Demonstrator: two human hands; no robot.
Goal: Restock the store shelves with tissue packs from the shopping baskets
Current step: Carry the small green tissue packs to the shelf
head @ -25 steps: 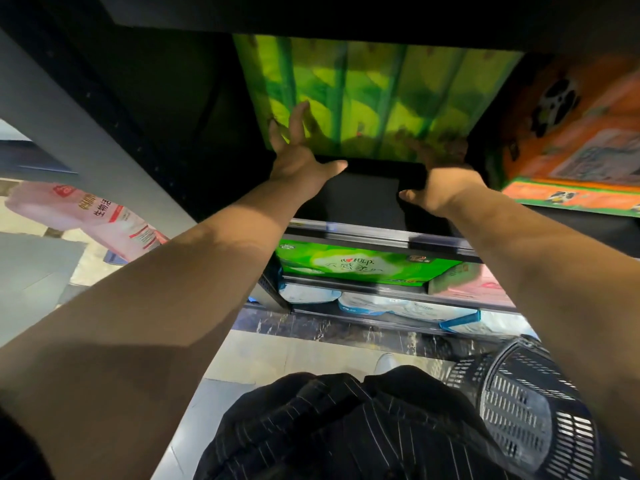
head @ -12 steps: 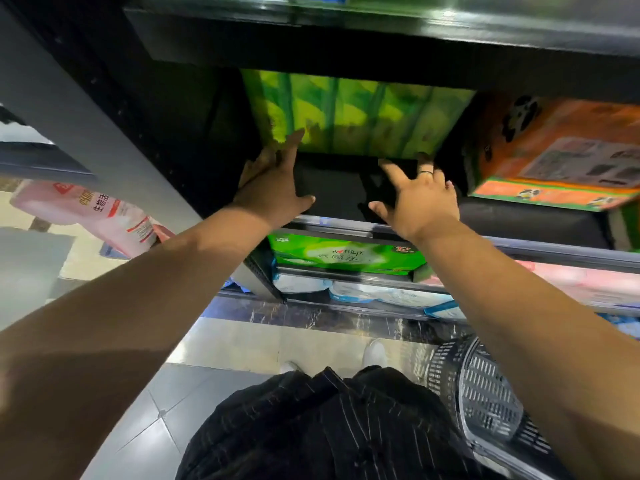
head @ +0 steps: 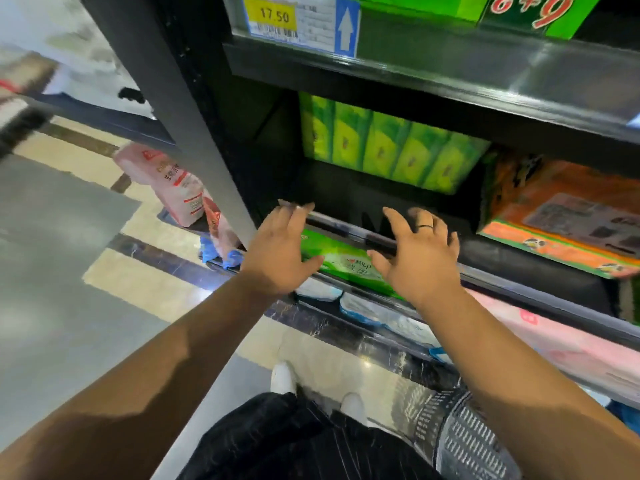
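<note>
"17.50" on price tag (head: 274, 16), "6+2" on green pack (head: 533, 13)

The tissue pack (head: 391, 150) is showing vertical bands of light and dark green. The orange pack (head: 561, 216) beside it is carrying a green edge strip. The price label (head: 273, 15) is showing yellow next to a blue panel with a white arrow. The person is wearing a black pinstriped garment (head: 294, 441) and white shoes (head: 284, 377).

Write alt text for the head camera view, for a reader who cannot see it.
A person's left hand and right hand, both open and empty, hover at the front edge of a dark store shelf. A green tissue pack stands at the back of it, an orange pack to its right. A basket sits below, by the person's feet.
</note>
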